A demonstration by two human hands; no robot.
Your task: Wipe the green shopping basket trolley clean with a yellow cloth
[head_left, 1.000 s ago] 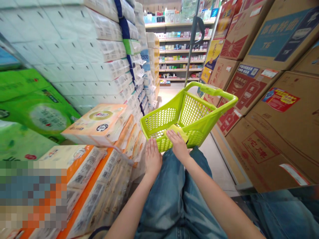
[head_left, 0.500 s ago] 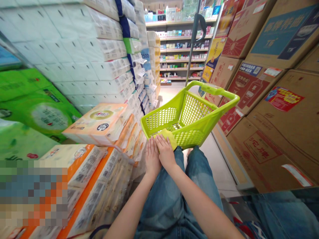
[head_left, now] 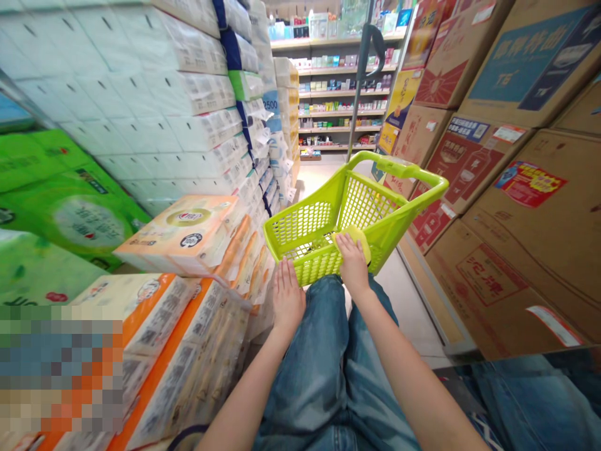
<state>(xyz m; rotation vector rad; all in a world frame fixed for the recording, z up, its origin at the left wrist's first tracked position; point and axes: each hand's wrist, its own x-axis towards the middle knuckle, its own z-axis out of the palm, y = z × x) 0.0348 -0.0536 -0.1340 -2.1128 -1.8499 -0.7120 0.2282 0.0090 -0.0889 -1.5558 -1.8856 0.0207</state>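
A lime-green plastic shopping basket (head_left: 375,219) stands in the aisle just beyond my denim-clad knees. My right hand (head_left: 352,266) presses a yellow-green cloth (head_left: 359,241) flat against the basket's near rim on its right side, fingers stretched over the cloth. My left hand (head_left: 287,294) rests on my left knee with its fingertips against the basket's near wall, fingers straight and together, holding nothing.
Stacked tissue packs (head_left: 188,235) in orange, white and green wrapping line the left. Brown cardboard cartons (head_left: 511,207) wall the right. A narrow floor strip (head_left: 404,294) runs ahead to distant shelves (head_left: 338,94). A grey pole (head_left: 359,88) rises behind the basket.
My right hand slid the cloth along the basket's near rim: to the left beside my left hand half a second ago, now back to the right. The left hand stayed put.
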